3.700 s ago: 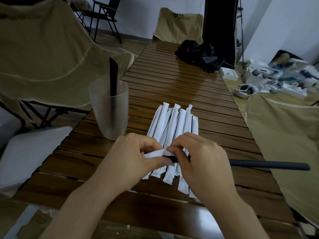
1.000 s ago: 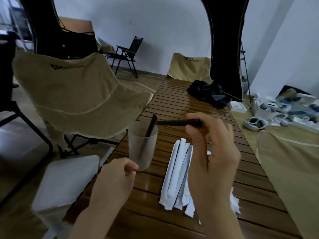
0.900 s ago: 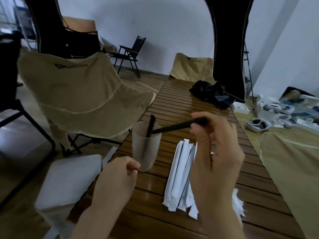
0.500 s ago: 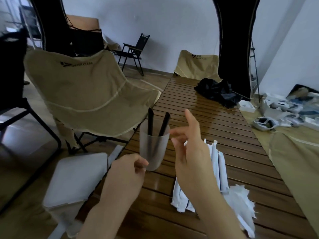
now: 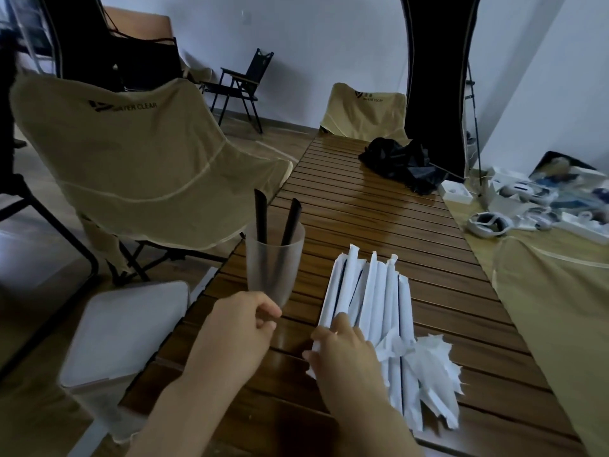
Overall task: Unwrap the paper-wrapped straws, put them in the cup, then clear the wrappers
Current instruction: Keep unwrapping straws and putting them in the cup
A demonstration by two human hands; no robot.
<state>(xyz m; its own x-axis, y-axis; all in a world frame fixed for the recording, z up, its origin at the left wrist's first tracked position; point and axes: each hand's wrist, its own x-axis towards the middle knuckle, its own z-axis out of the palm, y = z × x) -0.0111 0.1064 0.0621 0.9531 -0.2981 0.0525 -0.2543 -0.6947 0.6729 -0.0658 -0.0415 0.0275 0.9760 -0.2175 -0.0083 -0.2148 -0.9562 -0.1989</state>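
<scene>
Right hand (image 5: pixel 346 354) grip (fingers curled) lies on wrapped straws (image 5: pixel 372 301).

Surface: slatted wooden table (image 5: pixel 369 206), dark brown, running away from the viewer.
Near left edge: frosted cup (image 5: pixel 275 262), upright.
Right of cup: wrapped straws (image 5: pixel 372 291) lying side by side.
Near right: empty wrappers (image 5: pixel 435 374), crumpled, beside the straws.
Far end: black cloth bundle (image 5: pixel 402 163).
</scene>
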